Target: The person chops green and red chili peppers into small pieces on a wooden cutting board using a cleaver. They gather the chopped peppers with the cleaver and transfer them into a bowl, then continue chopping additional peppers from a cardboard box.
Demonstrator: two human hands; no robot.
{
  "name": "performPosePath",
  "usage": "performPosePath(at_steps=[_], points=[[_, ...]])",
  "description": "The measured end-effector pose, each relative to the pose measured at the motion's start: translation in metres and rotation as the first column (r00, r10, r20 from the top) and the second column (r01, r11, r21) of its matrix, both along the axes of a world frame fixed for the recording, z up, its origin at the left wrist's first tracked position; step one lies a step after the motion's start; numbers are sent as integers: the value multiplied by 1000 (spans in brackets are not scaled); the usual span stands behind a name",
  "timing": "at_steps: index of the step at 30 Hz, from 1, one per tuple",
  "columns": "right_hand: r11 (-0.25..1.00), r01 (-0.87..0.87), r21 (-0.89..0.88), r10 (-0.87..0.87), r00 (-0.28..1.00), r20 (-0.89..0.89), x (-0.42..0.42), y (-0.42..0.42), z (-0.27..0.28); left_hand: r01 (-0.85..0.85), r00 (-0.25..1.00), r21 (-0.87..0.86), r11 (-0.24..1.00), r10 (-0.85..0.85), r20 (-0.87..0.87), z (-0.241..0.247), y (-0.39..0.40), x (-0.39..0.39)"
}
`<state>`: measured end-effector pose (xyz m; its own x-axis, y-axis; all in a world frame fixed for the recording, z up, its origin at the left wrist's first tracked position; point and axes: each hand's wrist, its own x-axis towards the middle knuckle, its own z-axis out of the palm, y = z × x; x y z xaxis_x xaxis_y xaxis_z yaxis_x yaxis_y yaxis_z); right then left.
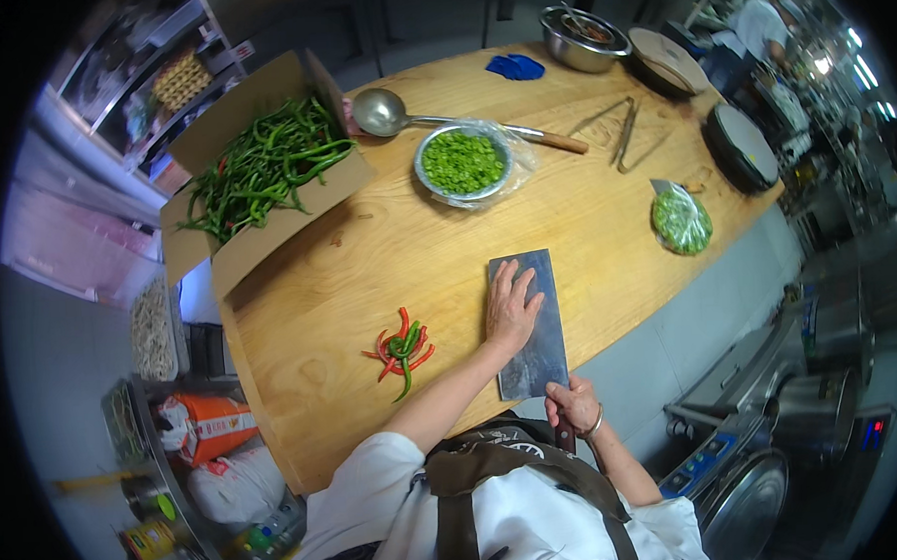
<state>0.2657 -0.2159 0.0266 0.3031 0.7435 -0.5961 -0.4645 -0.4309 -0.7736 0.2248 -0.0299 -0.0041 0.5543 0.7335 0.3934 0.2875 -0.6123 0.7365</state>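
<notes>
My right hand [574, 404] grips the dark wooden handle of a Chinese cleaver [535, 344], near the front edge of the wooden table [432, 258]. The broad grey blade points away from me, its flat side up. On that flat side rests my left hand [511, 311], fingers apart and holding nothing. What lies under the blade is hidden. To the left of my left arm, a small pile of red chili peppers [384, 348] with green chili peppers [404, 343] on top lies on the wood.
Long green peppers [278, 160] fill a cardboard box [296, 230] at the left. Farther back are a bowl of chopped green peppers [462, 163], a ladle [381, 112], tongs [626, 133] and a steel bowl [587, 49]. A bagged green portion [681, 221] lies right. Another person [757, 30] stands beyond.
</notes>
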Motion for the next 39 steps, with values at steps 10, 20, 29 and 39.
performPosePath(at_steps=[10, 20, 29, 39], points=[[666, -732, 145, 681, 675, 283, -5, 58, 57, -714, 700, 203, 670, 678, 226, 100, -27, -129], [-212, -977, -22, 955, -211, 208, -8, 73, 45, -964, -264, -82, -253, 951, 161, 29, -192, -131], [-783, -600, -165, 584, -800, 137, -62, 92, 40, -556, -830, -122, -822, 557, 30, -23, -247, -90], [-982, 29, -186, -7, -993, -120, -87, 56, 62, 39, -981, -82, -996, -23, -192, -29, -295, 8]])
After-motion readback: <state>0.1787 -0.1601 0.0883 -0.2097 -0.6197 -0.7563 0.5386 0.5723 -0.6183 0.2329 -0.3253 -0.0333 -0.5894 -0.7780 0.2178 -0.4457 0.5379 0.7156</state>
